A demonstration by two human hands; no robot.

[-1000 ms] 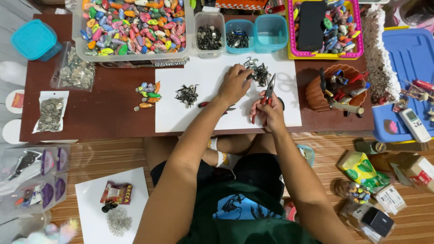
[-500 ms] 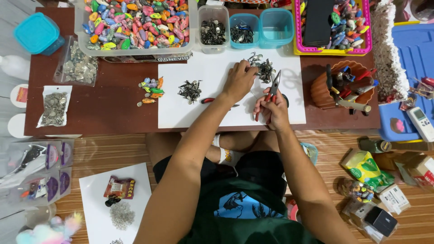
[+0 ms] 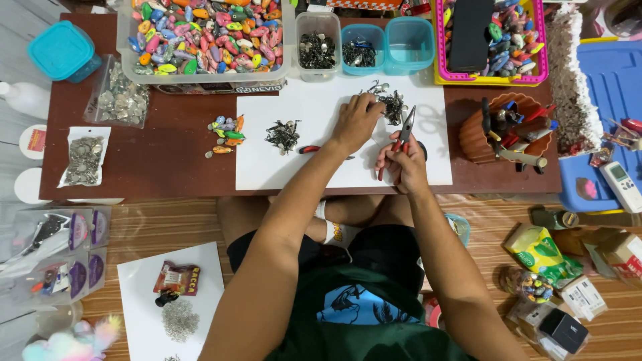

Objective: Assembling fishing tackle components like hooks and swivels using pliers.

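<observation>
I sit cross-legged at a low brown table (image 3: pixel 160 167) with a white sheet (image 3: pixel 294 167) on it. My left hand (image 3: pixel 356 122) reaches forward onto the sheet, its fingers bent over the edge of a pile of small metal hooks and rings (image 3: pixel 390 101). My right hand (image 3: pixel 401 162) grips red-handled pliers (image 3: pixel 403 131), jaws pointing up toward that pile. A second small metal pile (image 3: pixel 283 134) lies left of my left hand, and a red-handled tool (image 3: pixel 314 150) rests under my forearm. A few colourful small lures (image 3: pixel 226 134) lie on the bare wood.
Along the far edge stand a clear tray of colourful lures (image 3: pixel 207 37), a clear tub (image 3: pixel 317 47), two teal tubs (image 3: pixel 388 45) and a pink basket (image 3: pixel 491 40). A brown pot of tools (image 3: pixel 505 130) sits right. Bags of metal parts (image 3: pixel 83 160) lie left; packets litter the floor.
My left hand has slid forward and right across the sheet up to the metal pile. The right hand with the pliers stays roughly in place.
</observation>
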